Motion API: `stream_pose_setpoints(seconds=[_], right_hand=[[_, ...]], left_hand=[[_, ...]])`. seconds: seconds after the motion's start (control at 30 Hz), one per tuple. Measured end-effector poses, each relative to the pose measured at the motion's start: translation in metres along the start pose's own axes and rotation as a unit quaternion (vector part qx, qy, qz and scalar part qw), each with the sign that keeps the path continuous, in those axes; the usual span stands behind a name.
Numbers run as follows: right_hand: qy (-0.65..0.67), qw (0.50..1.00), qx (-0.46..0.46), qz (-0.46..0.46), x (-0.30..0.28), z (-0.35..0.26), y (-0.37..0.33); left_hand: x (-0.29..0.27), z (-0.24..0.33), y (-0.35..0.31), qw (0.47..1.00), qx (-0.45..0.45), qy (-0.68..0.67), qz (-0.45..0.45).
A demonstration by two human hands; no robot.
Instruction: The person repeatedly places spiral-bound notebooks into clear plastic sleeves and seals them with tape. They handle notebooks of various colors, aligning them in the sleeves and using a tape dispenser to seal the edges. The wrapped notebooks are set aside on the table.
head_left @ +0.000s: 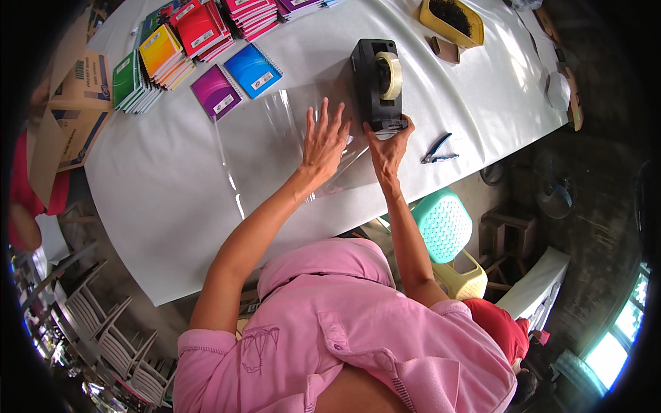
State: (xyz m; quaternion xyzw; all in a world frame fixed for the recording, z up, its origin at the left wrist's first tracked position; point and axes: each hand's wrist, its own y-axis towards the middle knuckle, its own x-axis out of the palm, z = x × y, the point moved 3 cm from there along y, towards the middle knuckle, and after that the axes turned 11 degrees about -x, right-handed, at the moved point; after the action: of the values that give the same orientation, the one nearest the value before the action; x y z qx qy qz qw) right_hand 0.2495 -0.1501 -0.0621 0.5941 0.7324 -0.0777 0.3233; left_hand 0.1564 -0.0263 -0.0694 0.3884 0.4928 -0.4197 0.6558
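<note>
A clear plastic sheet (258,148) lies on the white-covered table in front of me. My left hand (323,144) rests flat on it, fingers spread. At the sheet's right edge stands a black tape dispenser (368,82) with a roll of clear tape (391,77). My right hand (387,148) grips the dispenser's near end, thumb on the left side and fingers on the right, beside the cutter. Whether a strip of tape is between the fingers cannot be made out. Blue-handled pliers (439,149) lie to the right of that hand.
A purple notebook (216,93) and a blue notebook (253,71) lie beyond the sheet. Several notebook stacks (200,31) stand at the far left, near an open cardboard box (79,110). A yellow tub (452,20) sits far right. Stools (444,224) stand below the table edge.
</note>
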Motion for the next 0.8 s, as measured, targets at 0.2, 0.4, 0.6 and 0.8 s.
stream_pose_setpoints(seconds=[0.2,0.4,0.6,0.8], right_hand=[[-0.058,0.989,-0.130,0.045,-0.039,-0.003,-0.015],[-0.031,0.992,-0.117,0.036,-0.027,0.000,-0.027],[0.019,0.997,-0.070,-0.012,-0.013,0.010,0.001],[0.003,0.997,-0.080,0.000,-0.020,-0.007,0.018]], left_hand=[[-0.001,-0.002,-0.046,0.993,0.067,-0.098,0.005],[0.011,0.000,-0.055,0.986,0.117,-0.093,-0.078],[0.011,0.001,-0.040,0.987,0.103,-0.068,-0.107],[0.006,0.004,-0.032,0.988,0.086,-0.060,-0.117]])
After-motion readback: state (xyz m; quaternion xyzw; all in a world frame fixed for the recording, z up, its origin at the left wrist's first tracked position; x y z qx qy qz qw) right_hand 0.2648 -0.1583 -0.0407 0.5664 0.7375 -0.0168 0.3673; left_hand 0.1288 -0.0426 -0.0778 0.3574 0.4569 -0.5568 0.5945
